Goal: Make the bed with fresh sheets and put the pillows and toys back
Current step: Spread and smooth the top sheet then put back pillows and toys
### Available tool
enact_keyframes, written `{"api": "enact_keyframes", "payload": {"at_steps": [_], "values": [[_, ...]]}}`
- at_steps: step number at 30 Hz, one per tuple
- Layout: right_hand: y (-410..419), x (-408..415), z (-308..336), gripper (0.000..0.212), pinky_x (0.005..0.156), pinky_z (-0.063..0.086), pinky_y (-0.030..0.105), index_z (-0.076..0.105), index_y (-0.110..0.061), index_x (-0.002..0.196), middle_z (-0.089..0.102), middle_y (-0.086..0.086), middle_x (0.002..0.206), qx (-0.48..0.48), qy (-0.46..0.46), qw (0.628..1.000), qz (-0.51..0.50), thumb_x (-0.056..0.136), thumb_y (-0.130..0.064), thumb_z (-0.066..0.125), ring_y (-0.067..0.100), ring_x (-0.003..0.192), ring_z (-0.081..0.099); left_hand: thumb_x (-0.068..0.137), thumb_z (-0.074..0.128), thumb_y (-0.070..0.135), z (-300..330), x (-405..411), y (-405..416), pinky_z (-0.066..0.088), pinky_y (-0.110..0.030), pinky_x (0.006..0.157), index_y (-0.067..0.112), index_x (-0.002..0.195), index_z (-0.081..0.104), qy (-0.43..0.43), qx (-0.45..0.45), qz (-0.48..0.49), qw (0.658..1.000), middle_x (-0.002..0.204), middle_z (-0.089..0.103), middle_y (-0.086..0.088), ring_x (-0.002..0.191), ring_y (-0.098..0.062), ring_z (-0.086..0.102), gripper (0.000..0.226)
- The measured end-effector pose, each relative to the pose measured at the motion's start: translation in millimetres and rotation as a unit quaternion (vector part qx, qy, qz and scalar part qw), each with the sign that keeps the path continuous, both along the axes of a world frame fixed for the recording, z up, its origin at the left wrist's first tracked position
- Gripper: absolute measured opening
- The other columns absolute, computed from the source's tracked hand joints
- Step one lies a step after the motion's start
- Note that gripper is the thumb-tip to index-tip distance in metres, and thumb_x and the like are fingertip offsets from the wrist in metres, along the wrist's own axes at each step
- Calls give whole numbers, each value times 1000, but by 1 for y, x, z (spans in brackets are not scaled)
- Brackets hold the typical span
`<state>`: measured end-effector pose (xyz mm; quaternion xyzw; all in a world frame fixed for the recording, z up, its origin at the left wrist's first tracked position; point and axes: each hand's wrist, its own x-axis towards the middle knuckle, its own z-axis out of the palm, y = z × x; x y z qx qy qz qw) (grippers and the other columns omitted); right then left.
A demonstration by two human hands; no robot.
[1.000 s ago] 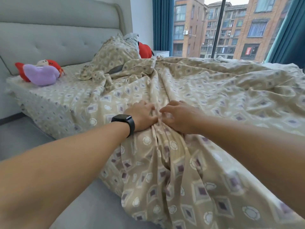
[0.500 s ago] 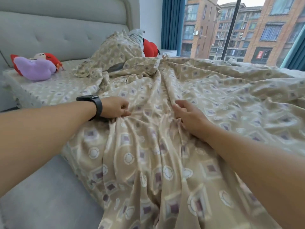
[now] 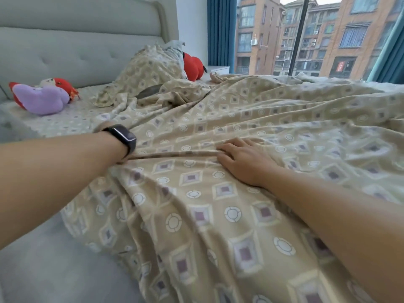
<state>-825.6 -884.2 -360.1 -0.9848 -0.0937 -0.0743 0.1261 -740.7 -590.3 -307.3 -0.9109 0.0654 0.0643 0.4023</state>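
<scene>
A beige sheet (image 3: 218,193) with diamond and circle prints lies rumpled over the bed and hangs off the near side. My left hand (image 3: 107,128), a black watch on its wrist, is bent down into the sheet; its fingers are hidden behind the wrist. A taut fold runs from under that wrist to my right hand (image 3: 242,159), which pinches the fold's end between thumb and fingers. A pillow (image 3: 148,68) in matching fabric leans at the headboard. A purple and red plush toy (image 3: 41,98) lies at the far left, a red toy (image 3: 193,65) behind the pillow.
The grey padded headboard (image 3: 76,51) spans the back left. The grey bed frame edge (image 3: 54,270) runs along the near left. Blue curtains (image 3: 220,31) frame a large window at the back right, with a white nightstand (image 3: 218,68) beside it.
My hands have spread apart along the sheet: the left went left, the right stayed about mid-bed. The bunched cloth between them has been drawn into one tight fold.
</scene>
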Motion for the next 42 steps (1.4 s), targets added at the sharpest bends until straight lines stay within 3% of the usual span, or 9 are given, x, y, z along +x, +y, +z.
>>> {"api": "enact_keyframes", "payload": {"at_steps": [3, 8, 14, 17, 21, 26, 30, 34, 42], "values": [[0, -1, -1, 58, 121, 17, 45, 30, -40, 155, 23, -14, 163, -28, 27, 999, 9, 102, -60, 21, 17, 149, 19, 97, 47, 18, -20, 25, -15, 49, -31, 64, 21, 136, 49, -100, -185, -68, 975, 102, 61, -2, 91, -26, 63, 39], [-2, 7, 0, 65, 125, 3, 43, 13, -46, 158, 7, -19, 167, -64, 52, 996, 39, 98, -71, 15, 11, 154, 3, 99, 39, 30, -49, 49, -24, 38, -45, 108, 27, 141, 49, -45, -495, -140, 856, 145, 52, -5, 131, -27, 49, 43], [29, 3, -6, 71, 122, -4, 59, -13, -42, 157, -13, -10, 167, -145, 127, 981, -26, 95, -74, 3, 27, 155, -12, 100, 10, 62, -63, 27, -24, -6, -45, 123, 29, 160, -3, 20, -364, -61, 929, 168, -3, -2, 155, -24, -1, 70], [44, -34, 42, 65, 121, 15, 60, -6, -32, 160, -3, 4, 169, -188, 276, 942, -43, 103, -59, 11, 41, 154, 0, 97, 19, 70, -23, -38, -24, -3, -48, 123, 31, 157, -17, 206, -401, 66, 890, 165, -21, 1, 154, -24, -13, 81], [31, -84, 176, 63, 110, 40, 48, 29, -33, 157, 40, 6, 157, -139, 443, 885, 30, 100, -60, 34, 31, 140, 43, 99, 42, 62, 107, -134, -49, 15, -44, 123, 31, 160, 13, 448, -438, 153, 764, 168, 7, 2, 154, -24, 11, 75], [5, -119, 396, 59, 113, 35, 42, 22, -36, 159, 41, 4, 158, 12, 424, 905, -14, 105, -55, 34, 27, 145, 38, 100, 50, 44, 303, -182, -66, 47, -34, 104, 36, 136, 56, 312, -623, 231, 679, 139, 59, 5, 121, -18, 59, 37], [0, -154, 526, 58, 113, 34, 40, 28, -37, 157, 37, -1, 160, 96, 394, 914, -7, 104, -56, 37, 25, 145, 37, 102, 50, 37, 438, -226, -82, 58, -31, 82, 33, 112, 68, 278, -681, 216, 642, 102, 72, 6, 90, -16, 70, 21], [-4, -168, 588, 58, 114, 35, 41, 30, -37, 157, 37, 1, 160, 145, 374, 916, -9, 103, -55, 40, 26, 145, 38, 104, 46, 34, 504, -245, -91, 56, -31, 79, 23, 108, 71, 262, -717, 196, 616, 96, 75, 2, 83, -18, 72, 27], [4, -126, 595, 53, 114, 35, 41, 37, -27, 155, 42, 3, 157, 172, 367, 913, -33, 105, -45, 43, 26, 141, 43, 106, 43, 28, 504, -197, -73, 51, -23, 63, 17, 108, 71, 219, -753, 254, 566, 96, 75, -6, 76, -22, 71, 30]]}}
